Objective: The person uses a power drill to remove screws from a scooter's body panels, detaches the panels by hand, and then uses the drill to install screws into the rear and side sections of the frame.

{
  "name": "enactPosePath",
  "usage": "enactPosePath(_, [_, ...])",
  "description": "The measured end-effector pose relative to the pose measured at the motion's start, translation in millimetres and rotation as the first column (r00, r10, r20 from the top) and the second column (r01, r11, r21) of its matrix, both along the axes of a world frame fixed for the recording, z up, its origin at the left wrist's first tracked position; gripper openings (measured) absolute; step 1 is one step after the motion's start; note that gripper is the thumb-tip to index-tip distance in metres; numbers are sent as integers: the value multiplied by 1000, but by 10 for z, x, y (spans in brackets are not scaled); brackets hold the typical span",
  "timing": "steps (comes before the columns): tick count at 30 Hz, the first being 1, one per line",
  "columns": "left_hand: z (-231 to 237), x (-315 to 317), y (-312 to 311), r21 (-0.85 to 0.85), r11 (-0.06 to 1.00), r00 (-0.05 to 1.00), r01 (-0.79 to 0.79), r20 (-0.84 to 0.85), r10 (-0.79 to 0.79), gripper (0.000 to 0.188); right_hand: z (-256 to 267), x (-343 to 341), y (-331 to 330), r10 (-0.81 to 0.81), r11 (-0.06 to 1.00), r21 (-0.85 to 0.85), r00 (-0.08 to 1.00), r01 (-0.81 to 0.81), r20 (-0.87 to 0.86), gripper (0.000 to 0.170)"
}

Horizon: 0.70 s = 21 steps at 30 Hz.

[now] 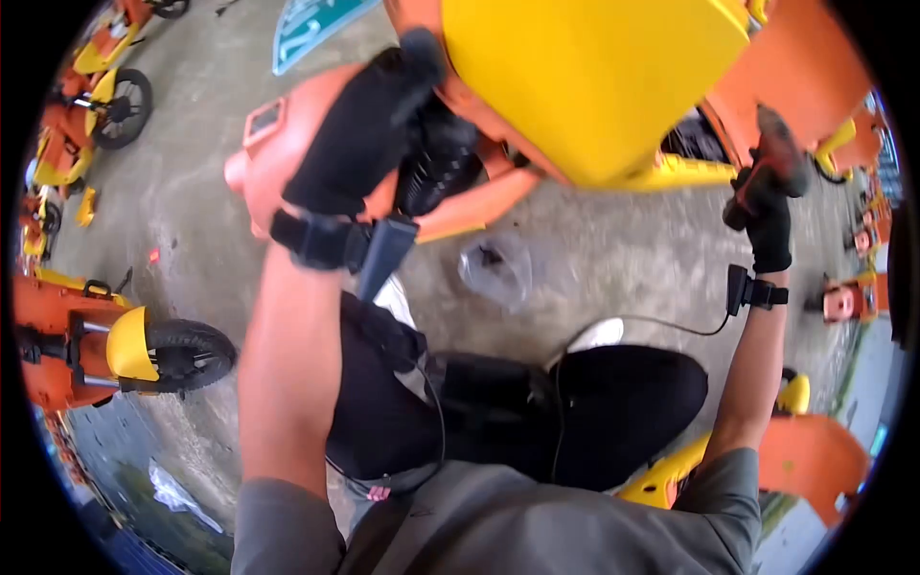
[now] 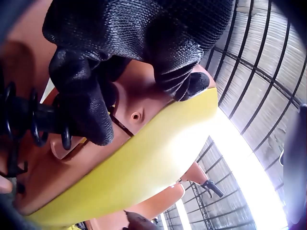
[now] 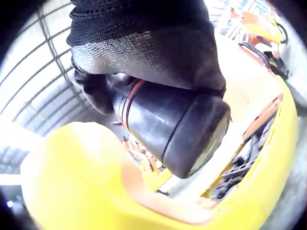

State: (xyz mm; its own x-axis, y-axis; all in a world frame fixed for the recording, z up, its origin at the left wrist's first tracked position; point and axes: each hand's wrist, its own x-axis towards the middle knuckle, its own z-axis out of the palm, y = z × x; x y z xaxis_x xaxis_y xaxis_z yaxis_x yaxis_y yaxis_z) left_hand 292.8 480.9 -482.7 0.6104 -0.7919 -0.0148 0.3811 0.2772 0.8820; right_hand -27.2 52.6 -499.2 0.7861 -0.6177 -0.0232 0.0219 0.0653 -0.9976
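Observation:
Black gloves cover both hands. The left hand (image 1: 369, 134) reaches up to an orange-and-yellow body panel (image 1: 594, 86) of a scooter; in the left wrist view its bent fingers (image 2: 81, 100) grip the panel's edge, on either side of a small round screw hole (image 2: 136, 116). A black coil spring (image 2: 33, 117) lies close by that hand. Out to the right, the right hand (image 1: 769, 225) holds a dark power driver (image 1: 781, 158) with red parts, raised beside the scooter. Its black, rounded motor end (image 3: 168, 124) shows below the glove in the right wrist view.
A clear plastic bag (image 1: 498, 268) lies on the concrete floor in front of the person's knees. Another scooter's front wheel (image 1: 187, 355) stands at left, with more orange scooters (image 1: 101, 110) behind. A green sign (image 1: 316, 34) lies at the top. Cables run along both arms.

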Motion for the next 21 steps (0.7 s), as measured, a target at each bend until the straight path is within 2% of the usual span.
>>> enactPosePath(1, [-37, 4, -31, -53, 998, 999, 33, -42, -35, 29, 79, -70, 201, -10, 1000, 2, 991, 9, 136, 56])
enactPosePath(2, [-109, 28, -30, -103, 993, 993, 63, -91, -73, 30, 218, -92, 364, 87, 995, 33, 976, -96, 200, 53])
enactPosePath(3, [-146, 211, 2, 250, 968, 710, -2, 682, -175, 35, 371, -87, 576, 98, 988, 95, 975, -119, 202, 48])
enactPosePath(4, [14, 47, -32, 194, 977, 571, -82, 813, -113, 38, 443, -57, 740, 141, 970, 155, 950, -189, 280, 49])
enactPosePath(6, [-136, 261, 30, 141, 951, 92, -276, 988, -120, 38, 534, -84, 968, 99, 971, 177, 945, -160, 312, 51])
enactPosePath(7, [-167, 287, 16, 139, 953, 89, -269, 989, -119, 38, 576, -77, 1094, 92, 973, 175, 945, -153, 314, 51])
enactPosePath(9, [-226, 309, -8, 170, 978, 332, -124, 935, -120, 42, 671, -70, 1342, 79, 972, 182, 937, -148, 340, 53])
enactPosePath(13, [-254, 167, 144, 103, 991, 281, -90, 957, -74, 42, 869, -123, 1666, 147, 971, 108, 891, -212, 430, 54])
enactPosePath(14, [-158, -67, 251, 97, 987, 619, -129, 785, 4, 42, 909, -158, 1709, 126, 975, 113, 892, -193, 435, 54])
enactPosePath(15, [-88, -273, 346, 115, 980, 862, -162, 500, 84, 42, 939, -209, 1743, 130, 970, 120, 867, -212, 482, 55])
enactPosePath(16, [-103, -330, 474, 254, 910, 514, -327, 856, -55, 42, 944, -294, 1778, 127, 966, 125, 839, -225, 529, 56])
enactPosePath(17, [16, -571, 451, 379, 882, 825, -280, 565, 19, 39, 928, -414, 1825, -1, 984, 153, 852, -93, 524, 58])
enactPosePath(18, [-122, -688, 405, 468, 865, 877, -179, 475, -76, 31, 931, -495, 1836, -30, 985, 162, 850, -66, 525, 58])
enactPosePath(19, [-226, -1032, 195, 515, 849, 858, -121, 484, -172, 24, 944, -551, 1839, -60, 984, 176, 873, -30, 484, 65])
enactPosePath(20, [-438, -1184, 53, 565, 825, 619, -12, 652, -438, 26, 934, -582, 1816, -80, 983, 186, 893, -4, 443, 72])
enactPosePath(21, [-536, -1400, -178, 653, 757, 431, -41, 695, -576, 30, 869, -622, 1781, -112, 988, 149, 889, 50, 445, 74])
